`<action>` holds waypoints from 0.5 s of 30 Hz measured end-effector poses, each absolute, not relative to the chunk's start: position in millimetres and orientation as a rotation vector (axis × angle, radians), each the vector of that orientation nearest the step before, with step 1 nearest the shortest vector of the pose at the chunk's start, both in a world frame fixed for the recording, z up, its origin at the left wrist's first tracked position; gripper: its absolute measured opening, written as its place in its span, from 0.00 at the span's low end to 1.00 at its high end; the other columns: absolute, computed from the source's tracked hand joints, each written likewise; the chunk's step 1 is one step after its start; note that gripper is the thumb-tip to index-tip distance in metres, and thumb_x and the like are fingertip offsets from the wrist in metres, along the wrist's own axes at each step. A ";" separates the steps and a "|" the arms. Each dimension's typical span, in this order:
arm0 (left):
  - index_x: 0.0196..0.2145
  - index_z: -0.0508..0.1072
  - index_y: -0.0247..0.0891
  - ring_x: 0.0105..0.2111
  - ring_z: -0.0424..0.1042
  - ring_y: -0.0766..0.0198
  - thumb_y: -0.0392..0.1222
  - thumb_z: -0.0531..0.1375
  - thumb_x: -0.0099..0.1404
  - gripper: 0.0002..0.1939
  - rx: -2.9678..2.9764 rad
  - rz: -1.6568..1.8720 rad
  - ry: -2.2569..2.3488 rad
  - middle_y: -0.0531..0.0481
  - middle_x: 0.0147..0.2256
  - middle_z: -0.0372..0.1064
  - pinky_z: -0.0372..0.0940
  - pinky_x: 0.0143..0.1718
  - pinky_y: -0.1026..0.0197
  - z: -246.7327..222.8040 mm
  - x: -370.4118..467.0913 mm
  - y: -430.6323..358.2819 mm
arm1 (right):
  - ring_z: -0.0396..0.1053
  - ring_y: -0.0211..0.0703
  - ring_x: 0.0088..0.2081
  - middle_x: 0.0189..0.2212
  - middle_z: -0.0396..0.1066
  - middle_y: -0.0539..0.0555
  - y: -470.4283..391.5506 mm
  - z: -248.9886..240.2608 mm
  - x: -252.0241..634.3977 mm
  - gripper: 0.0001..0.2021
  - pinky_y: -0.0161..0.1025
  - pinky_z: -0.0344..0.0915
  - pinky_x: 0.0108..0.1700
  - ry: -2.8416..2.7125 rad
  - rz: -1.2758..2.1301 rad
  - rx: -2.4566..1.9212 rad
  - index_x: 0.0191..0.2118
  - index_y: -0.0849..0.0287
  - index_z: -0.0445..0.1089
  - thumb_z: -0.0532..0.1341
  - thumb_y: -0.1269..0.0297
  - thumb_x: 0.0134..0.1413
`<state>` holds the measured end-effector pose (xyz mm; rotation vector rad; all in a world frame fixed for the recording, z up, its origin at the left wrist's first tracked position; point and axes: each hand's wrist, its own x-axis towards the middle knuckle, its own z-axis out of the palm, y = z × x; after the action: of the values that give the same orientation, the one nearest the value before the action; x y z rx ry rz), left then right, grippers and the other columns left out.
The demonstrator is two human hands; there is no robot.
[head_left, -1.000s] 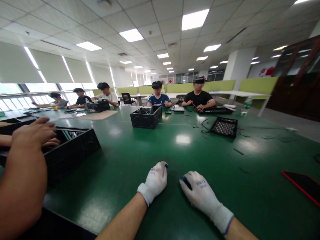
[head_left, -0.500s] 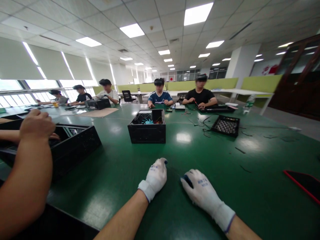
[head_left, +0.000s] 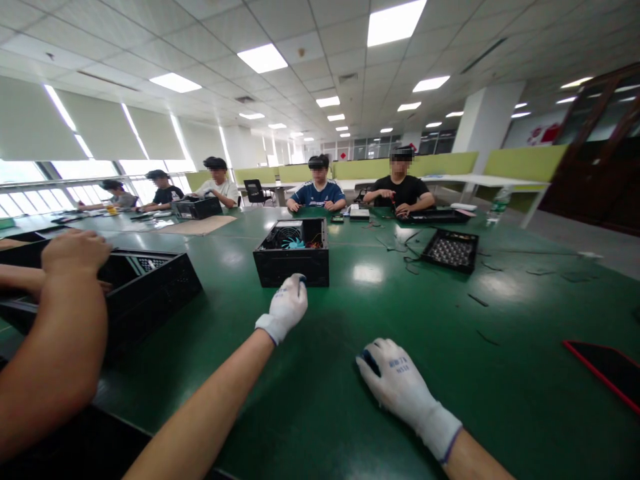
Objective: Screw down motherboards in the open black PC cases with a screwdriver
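Note:
My left hand [head_left: 286, 305], in a white glove with blue fingertips, reaches forward over the table. Its fingers are curled together, and whatever they may hold is hidden. Just beyond them stands a black computer case [head_left: 293, 267], open on top, with a light-blue fan [head_left: 293, 244] and coloured wires inside; I cannot tell whether the fingers touch its near wall. My right hand [head_left: 397, 377], gloved alike, rests on the green table [head_left: 335, 400] to the right. Its thumb stands apart from loosely bent fingers, with nothing visible between them.
At left, a co-worker's bare arm [head_left: 70, 320] reaches over another black case [head_left: 155, 287]. A black tray-like panel [head_left: 451, 251], loose cables [head_left: 410, 250] and dark strips [head_left: 479, 300] lie right of centre. A red-edged black object [head_left: 607, 370] lies far right. Several people sit across the table.
My left hand has moved forward and left, from beside my right hand to the near side of the computer case. The right hand has hardly moved. The person opposite in blue has shifted their arms.

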<state>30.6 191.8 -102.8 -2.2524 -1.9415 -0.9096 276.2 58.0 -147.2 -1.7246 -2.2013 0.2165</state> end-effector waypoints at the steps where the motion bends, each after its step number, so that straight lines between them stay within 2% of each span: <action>1: 0.58 0.68 0.37 0.51 0.74 0.55 0.40 0.50 0.75 0.18 -2.203 -0.887 -1.977 0.40 0.51 0.72 0.66 0.55 0.57 -94.5 26.5 202.0 | 0.69 0.53 0.46 0.43 0.72 0.61 58.2 -147.2 276.5 0.21 0.47 0.64 0.50 -2.203 0.222 -1.725 0.44 0.60 0.76 0.52 0.51 0.70; 5: 0.65 0.63 0.41 0.50 0.76 0.48 0.42 0.49 0.74 0.24 -2.087 -0.801 -2.076 0.34 0.62 0.61 0.69 0.52 0.49 -70.2 12.9 240.0 | 0.69 0.52 0.45 0.42 0.72 0.61 59.4 -147.7 277.5 0.21 0.47 0.64 0.49 -2.210 0.224 -1.717 0.43 0.60 0.76 0.52 0.50 0.70; 9: 0.68 0.61 0.43 0.56 0.72 0.44 0.42 0.50 0.72 0.27 -2.130 -0.615 -2.109 0.37 0.70 0.49 0.67 0.55 0.47 -59.0 5.3 268.9 | 0.69 0.53 0.45 0.42 0.72 0.61 59.9 -149.7 277.5 0.21 0.48 0.64 0.49 -2.196 0.203 -1.708 0.43 0.60 0.76 0.52 0.50 0.69; 12: 0.68 0.62 0.40 0.61 0.67 0.42 0.43 0.52 0.70 0.29 -2.189 -0.487 -2.121 0.36 0.70 0.51 0.64 0.59 0.46 -53.4 1.6 285.0 | 0.69 0.52 0.44 0.41 0.73 0.61 59.0 -150.2 277.2 0.21 0.47 0.64 0.48 -2.184 0.197 -1.703 0.43 0.59 0.76 0.52 0.50 0.69; 15: 0.66 0.65 0.42 0.60 0.69 0.45 0.43 0.52 0.69 0.28 -2.224 -0.413 -2.094 0.38 0.67 0.58 0.64 0.59 0.48 -46.6 -1.2 294.2 | 0.69 0.52 0.44 0.41 0.73 0.60 58.0 -149.4 277.0 0.21 0.46 0.65 0.47 -2.180 0.189 -1.697 0.42 0.59 0.76 0.52 0.50 0.69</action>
<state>-1.2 294.2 -46.6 -2.2241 -2.0940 -0.4133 277.0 58.0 -149.4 -1.6974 -2.1799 0.1891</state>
